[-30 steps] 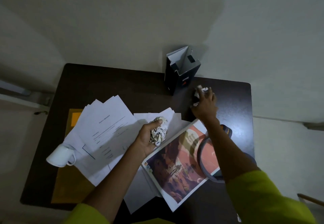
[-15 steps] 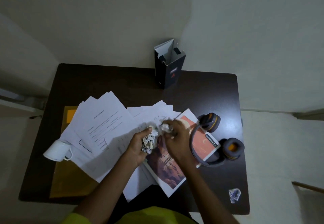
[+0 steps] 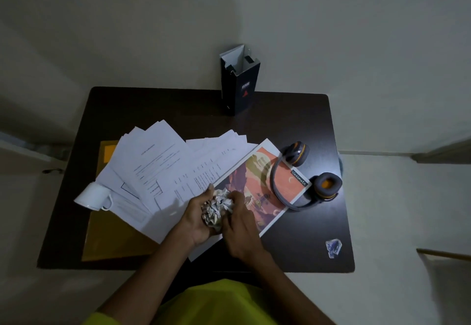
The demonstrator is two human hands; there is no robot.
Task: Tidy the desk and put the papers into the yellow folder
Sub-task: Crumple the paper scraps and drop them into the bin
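Loose white papers (image 3: 163,172) fan across the middle of the dark desk (image 3: 293,118), partly covering the yellow folder (image 3: 112,235) at the left. Both hands meet over the desk's front middle around crumpled paper (image 3: 216,207). My left hand (image 3: 196,220) cups the wad from below and the left. My right hand (image 3: 239,225) pinches it from the right, fingers curled. How many wads are in the bundle I cannot tell.
A white mug (image 3: 93,196) lies on its side on the papers at left. An orange-covered notebook (image 3: 265,187) carries grey-orange headphones (image 3: 303,177). A black open box (image 3: 239,82) stands at the back edge. A small wrapper (image 3: 333,248) lies front right.
My right hand came back from beside the black box with a small crumpled scrap and joined the left hand's wad. Both hands now sit lower, nearer the desk's front.
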